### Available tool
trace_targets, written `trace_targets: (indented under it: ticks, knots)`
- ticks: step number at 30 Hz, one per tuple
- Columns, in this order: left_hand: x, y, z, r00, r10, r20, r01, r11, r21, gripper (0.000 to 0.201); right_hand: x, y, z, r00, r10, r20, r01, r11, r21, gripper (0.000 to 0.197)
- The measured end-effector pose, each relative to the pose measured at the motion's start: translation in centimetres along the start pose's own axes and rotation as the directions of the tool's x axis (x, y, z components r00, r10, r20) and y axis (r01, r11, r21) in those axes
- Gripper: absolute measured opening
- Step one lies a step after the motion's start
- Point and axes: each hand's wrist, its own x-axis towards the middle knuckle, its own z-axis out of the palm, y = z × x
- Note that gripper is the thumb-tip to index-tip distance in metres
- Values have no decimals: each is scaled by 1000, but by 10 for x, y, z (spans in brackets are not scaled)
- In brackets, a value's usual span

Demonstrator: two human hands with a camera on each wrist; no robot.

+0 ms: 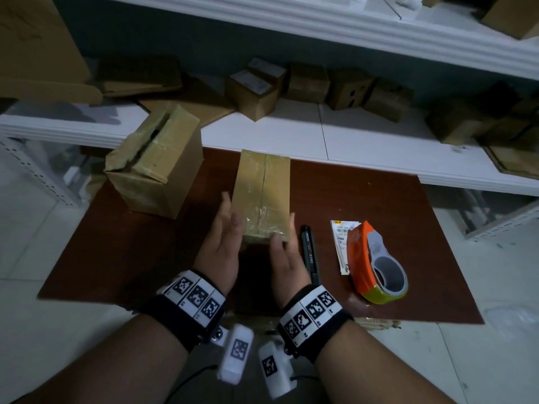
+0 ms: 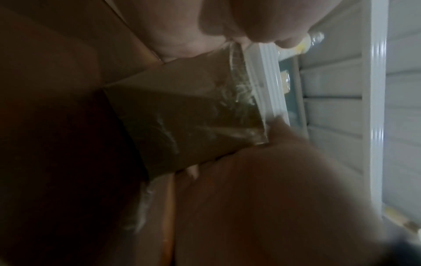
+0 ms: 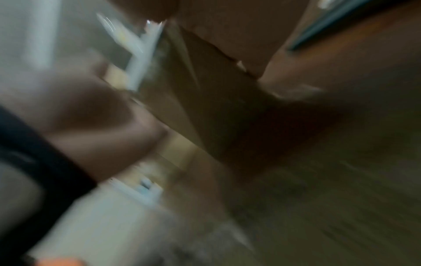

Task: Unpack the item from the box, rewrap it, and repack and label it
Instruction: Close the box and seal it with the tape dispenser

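Both hands spread flat: left hand, right hand bracing taped box sides. Slick tape, weak squeeze, likely slip onto counter near knife.

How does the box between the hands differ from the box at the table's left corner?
The middle box is taped shut along its top seam; the left box has a torn-open top. The middle box is narrow and lies level; the left box is bulkier and looks tilted. Both hands flank the middle box; nobody touches the left box. Both are brown cardboard with tape.
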Motion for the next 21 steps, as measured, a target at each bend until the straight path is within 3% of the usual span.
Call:
trace_targets:
  ticks: [3, 7, 11, 16, 19, 21]
  knots:
    - [4, -8, 0, 996, 74, 53, -74, 997, -3, 74, -1, 7, -8, 994, -69, 88, 79, 990, -118, 79]
    - [9, -24, -4, 992, 107, 67, -113, 989, 99, 72, 2, 10, -15, 995, -62, 82, 76, 979, -188, 70]
    - [1, -26, -5, 993, -114, 31, 111, 988, 104, 62, -5, 8, -17, 997, -38, 72, 55, 968, -246, 64]
    - [-2, -32, -10, 985, -167, 45, 153, 960, 233, 52, -12, 4, -22, 994, -62, 94, 85, 961, -263, 60]
    - [-9, -27, -13, 967, -256, 12, 253, 960, 116, 63, -22, 2, -23, 994, -64, 91, 85, 962, -258, 58]
    - [-12, -26, -16, 973, -231, 22, 227, 968, 102, 62, -28, 2, -24, 993, -73, 94, 92, 969, -228, 61]
